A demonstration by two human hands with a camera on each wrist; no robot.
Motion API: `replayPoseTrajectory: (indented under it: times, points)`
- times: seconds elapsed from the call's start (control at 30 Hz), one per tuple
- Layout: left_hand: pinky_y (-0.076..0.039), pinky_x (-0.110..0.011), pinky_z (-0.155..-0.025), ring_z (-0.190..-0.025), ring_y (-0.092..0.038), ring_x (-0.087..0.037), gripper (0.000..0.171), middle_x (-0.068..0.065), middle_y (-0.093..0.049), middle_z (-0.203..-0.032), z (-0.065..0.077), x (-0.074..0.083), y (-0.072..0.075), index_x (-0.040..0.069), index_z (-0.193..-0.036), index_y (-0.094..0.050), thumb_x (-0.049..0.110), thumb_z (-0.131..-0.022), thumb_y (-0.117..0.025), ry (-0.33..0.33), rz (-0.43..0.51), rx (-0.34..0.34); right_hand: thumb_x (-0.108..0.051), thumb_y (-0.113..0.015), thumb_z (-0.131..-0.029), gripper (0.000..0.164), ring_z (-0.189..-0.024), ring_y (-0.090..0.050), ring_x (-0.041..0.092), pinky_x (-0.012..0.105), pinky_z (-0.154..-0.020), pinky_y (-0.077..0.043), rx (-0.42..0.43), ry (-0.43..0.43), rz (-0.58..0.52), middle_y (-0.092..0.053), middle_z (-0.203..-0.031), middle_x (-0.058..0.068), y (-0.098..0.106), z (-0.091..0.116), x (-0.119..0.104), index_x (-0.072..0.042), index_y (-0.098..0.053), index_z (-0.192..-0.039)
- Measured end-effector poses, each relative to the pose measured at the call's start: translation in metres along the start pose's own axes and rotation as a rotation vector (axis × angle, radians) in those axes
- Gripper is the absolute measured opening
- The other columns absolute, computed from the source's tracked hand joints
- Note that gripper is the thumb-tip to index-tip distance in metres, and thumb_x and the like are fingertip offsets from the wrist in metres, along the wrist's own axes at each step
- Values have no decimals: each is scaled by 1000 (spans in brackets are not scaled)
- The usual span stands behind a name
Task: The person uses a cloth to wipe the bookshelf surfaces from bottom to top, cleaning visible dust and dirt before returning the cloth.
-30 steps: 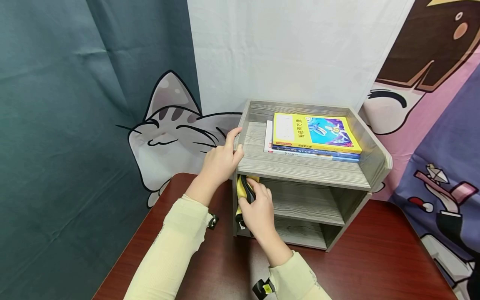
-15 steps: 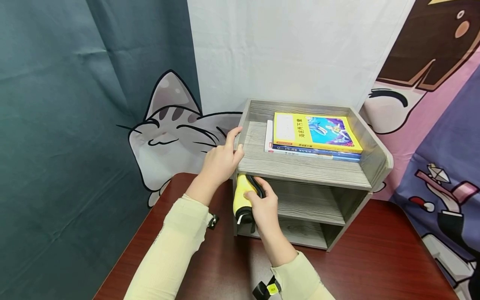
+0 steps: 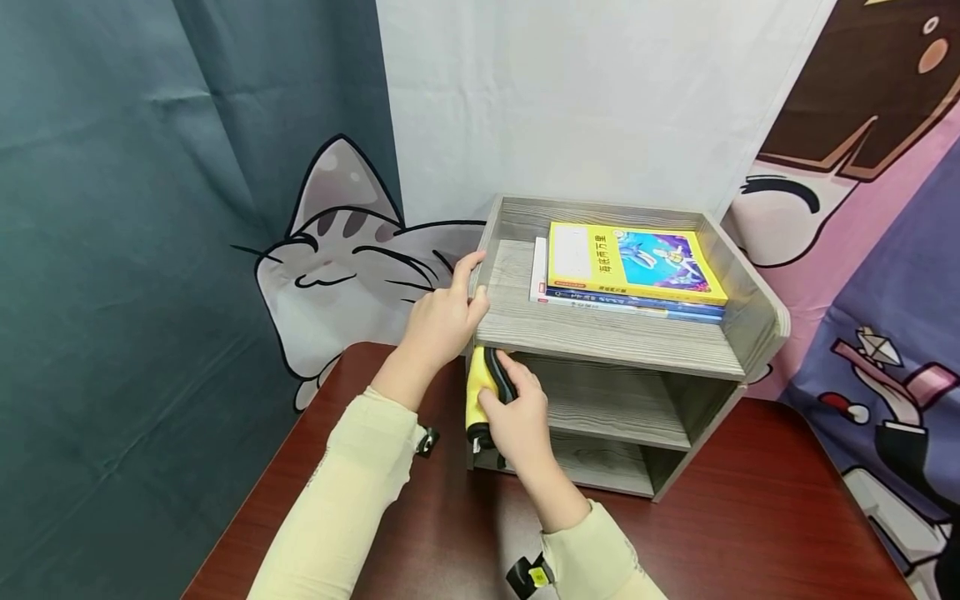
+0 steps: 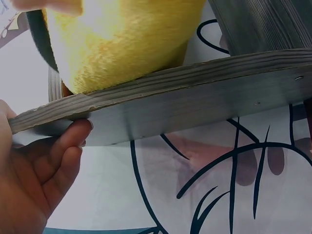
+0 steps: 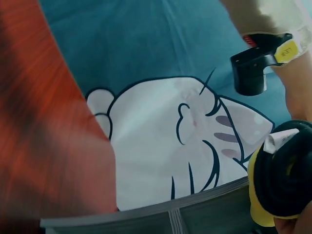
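Observation:
A small grey wood-grain shelf unit [image 3: 600, 340] stands on the table. My left hand [image 3: 442, 325] grips the upper edge of its left side panel; in the left wrist view the fingers [image 4: 66, 156] press against the panel's outer face. Along the inside of that panel is a soft yellow-and-black thing [image 3: 478, 390], fuzzy on its yellow side, its exact kind unclear. My right hand [image 3: 519, 417] holds it, thumb on the near side, fingers over the black strip. The right wrist view shows its round black end [image 5: 285, 173] with a white tag [image 5: 280, 141].
Several stacked books, a yellow one [image 3: 633, 260] on top, lie in the unit's upper tray. Two compartments lie below it. The reddish-brown table [image 3: 720, 517] extends on both sides. Printed curtains [image 3: 600, 100] hang close behind.
The right hand tipped the yellow-and-black thing outward, showing more yellow, then turned it partly back toward the left panel. My left hand keeps its hold on the shelf unit.

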State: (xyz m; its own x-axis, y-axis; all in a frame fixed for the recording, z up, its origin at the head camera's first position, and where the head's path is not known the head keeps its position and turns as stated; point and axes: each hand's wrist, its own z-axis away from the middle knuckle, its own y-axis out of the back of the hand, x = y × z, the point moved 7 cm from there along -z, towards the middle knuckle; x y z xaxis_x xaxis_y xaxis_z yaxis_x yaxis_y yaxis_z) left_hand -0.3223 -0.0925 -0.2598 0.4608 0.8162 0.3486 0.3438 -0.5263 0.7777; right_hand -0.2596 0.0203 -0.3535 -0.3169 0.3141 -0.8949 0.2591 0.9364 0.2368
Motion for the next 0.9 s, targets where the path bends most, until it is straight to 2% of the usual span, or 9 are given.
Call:
replayPoseTrajectory:
  times: [0.1,0.2,0.4,0.63,0.9]
  points:
    - [-28,-28,-39,-36,-36,-17,47,-1,-40,-44,0,0,0,17,-141,-29,29,-96,-36,2,-1,-3,-6,-61,-72,52,-98,-52,22,39,-82,-43,3,74,135,-60,-116,5,0,1,-6,-6,-60,-124]
    - [-28,-28,-39,-35,-36,-17,47,-1,-40,-44,1,0,1,17,-142,-29,29,-97,-36,6,-2,-6,-8,-61,-73,52,-95,-51,22,39,-79,-44,-9,102,204,-60,-116,4,-1,2,-7,-7,-60,-124]
    - [-28,-28,-39,-36,-36,-17,47,-1,-40,-44,2,1,1,18,-142,-29,29,-97,-36,14,4,-14,-10,-60,-72,52,-92,-50,22,37,-73,-42,-56,86,280,-60,-117,5,-3,3,6,-8,-60,-124]
    - [-29,-29,-39,-37,-36,-18,47,-1,-39,-44,2,0,0,19,-141,-29,29,-97,-36,22,9,-14,-13,-60,-73,52,-97,-52,26,41,-78,-43,-143,25,353,-59,-119,8,-11,8,32,-10,-59,-126]
    - [-28,-28,-39,-36,-36,-17,47,-1,-39,-44,1,0,0,18,-141,-29,29,-96,-36,14,22,-11,-13,-62,-72,52,-98,-52,28,44,-80,-44,-147,95,428,-60,-116,11,-14,11,39,-8,-60,-123]
